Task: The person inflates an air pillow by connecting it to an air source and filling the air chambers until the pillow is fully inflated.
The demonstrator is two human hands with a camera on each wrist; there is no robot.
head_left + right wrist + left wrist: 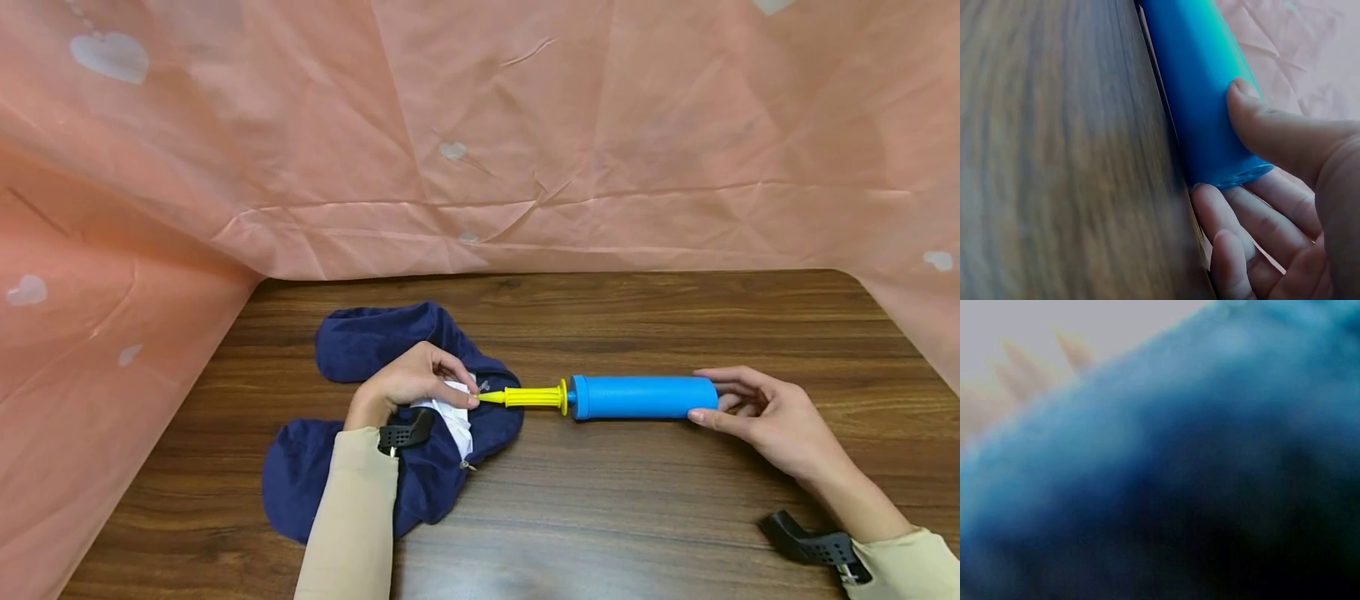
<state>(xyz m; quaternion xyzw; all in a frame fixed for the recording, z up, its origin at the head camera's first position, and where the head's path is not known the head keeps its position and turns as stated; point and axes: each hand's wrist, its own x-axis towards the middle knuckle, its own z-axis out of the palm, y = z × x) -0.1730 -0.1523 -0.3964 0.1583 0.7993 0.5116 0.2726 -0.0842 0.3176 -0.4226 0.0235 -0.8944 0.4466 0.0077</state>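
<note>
A blue hand air pump [645, 397] with a yellow nozzle end [534, 397] lies across the wooden table. My right hand [772, 417] grips its far right end between thumb and fingers; the right wrist view shows the thumb on the blue barrel [1200, 94]. My left hand [416, 379] pinches around the tip of the yellow nozzle, at a white inner piece [453, 421] showing through the opening of a navy U-shaped neck pillow [427, 492]. Fingers hide the exact joint there. Blurred navy cloth [1147, 425] fills most of the left wrist view.
The brown wooden table [600, 517] carries the pillow and pump. A pink cloth [525, 125] with pale hearts hangs behind and along both sides. A zipper pull [467, 465] sits at the pillow's opening. Black wrist mounts [813, 546] are strapped near both sleeves.
</note>
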